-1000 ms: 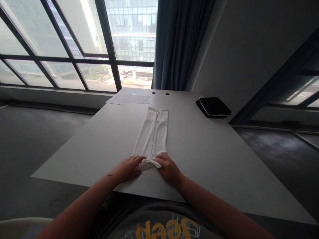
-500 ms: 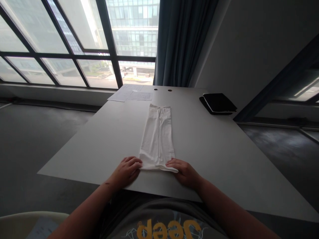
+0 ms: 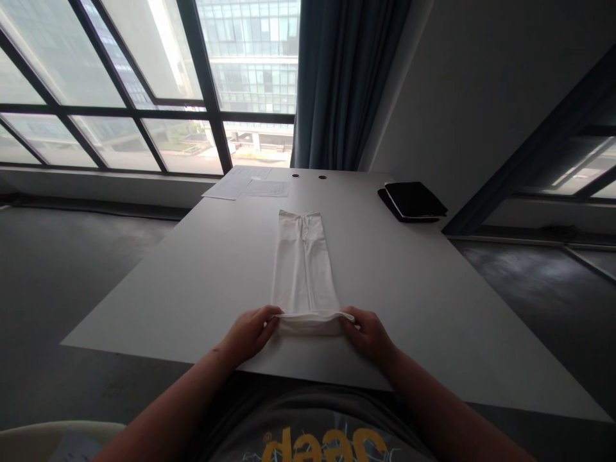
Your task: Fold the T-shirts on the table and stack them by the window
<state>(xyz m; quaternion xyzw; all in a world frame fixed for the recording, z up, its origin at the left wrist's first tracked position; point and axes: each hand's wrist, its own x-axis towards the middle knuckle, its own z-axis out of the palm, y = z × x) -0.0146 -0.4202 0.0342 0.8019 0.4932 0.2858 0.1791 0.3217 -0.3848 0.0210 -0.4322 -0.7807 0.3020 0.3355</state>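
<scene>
A pair of white trousers (image 3: 305,269) lies lengthwise on the white table, its waist with a drawstring toward the window and its legs laid together toward me. My left hand (image 3: 253,330) pinches the left corner of the near end between thumb and fingers. At the right corner, my right hand (image 3: 368,330) grips the same edge in a like way. Between the two hands the near edge is raised a little off the table, and the underside of the cloth shows below it. The far part rests flat, with slight creases.
Sheets of paper (image 3: 262,188) lie at the table's far left. Black folders or notebooks (image 3: 416,200) are stacked at the far right. Two round holes pierce the white table (image 3: 173,289) near its back edge. A pale chair (image 3: 29,439) stands at lower left.
Both hands have closed on the near corners of the trousers and lifted that edge off the table. Before, the edge lay flat with the fingers resting on it. The view has shifted slightly.
</scene>
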